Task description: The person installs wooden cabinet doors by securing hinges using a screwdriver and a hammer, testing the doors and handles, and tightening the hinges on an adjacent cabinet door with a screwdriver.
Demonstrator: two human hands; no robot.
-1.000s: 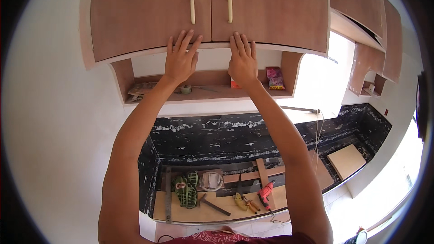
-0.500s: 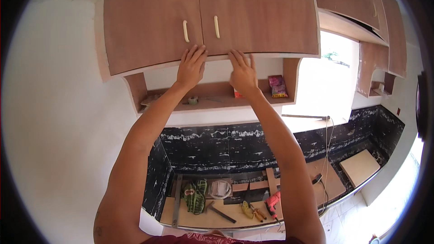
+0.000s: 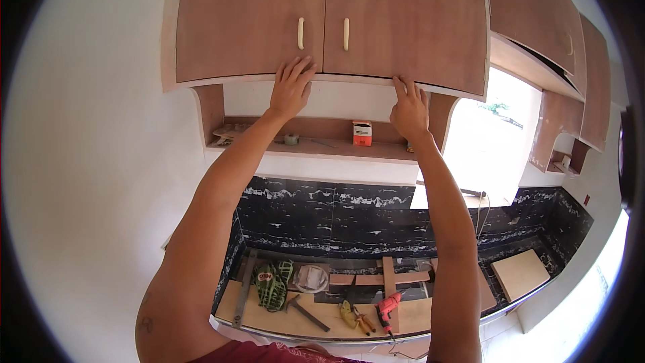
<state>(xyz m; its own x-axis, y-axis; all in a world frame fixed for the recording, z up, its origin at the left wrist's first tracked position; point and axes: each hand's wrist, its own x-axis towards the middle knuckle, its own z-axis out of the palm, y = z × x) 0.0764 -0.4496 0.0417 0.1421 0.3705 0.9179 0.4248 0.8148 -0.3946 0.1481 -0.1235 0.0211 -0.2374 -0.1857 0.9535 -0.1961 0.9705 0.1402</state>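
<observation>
Two brown wooden doors close the wall cabinet in front of me, each with a cream handle near the middle seam. My left hand (image 3: 293, 87) lies with spread fingers on the lower edge of the left door (image 3: 248, 20), below its handle (image 3: 301, 33). My right hand (image 3: 410, 107) touches the bottom edge of the right door (image 3: 403, 20), well to the right of its handle (image 3: 346, 33). Its fingers are stretched upward, and it holds nothing. Under the doors, an open shelf (image 3: 329, 150) carries an orange-and-white box (image 3: 362, 133) and a roll of tape (image 3: 291, 139).
Below runs a black marbled counter. On its boards lie a hammer (image 3: 309, 314), a red drill (image 3: 388, 309), pliers (image 3: 363, 321), a green patterned bag (image 3: 271, 289), a metal straightedge (image 3: 244, 289) and wood strips (image 3: 390, 275). A bright window (image 3: 494, 134) and more cabinets (image 3: 531, 7) are at right.
My right hand has slid right along the right door's bottom edge, away from the seam. My left hand stays near the left door's lower edge. The view has shifted, uncovering the orange-and-white box.
</observation>
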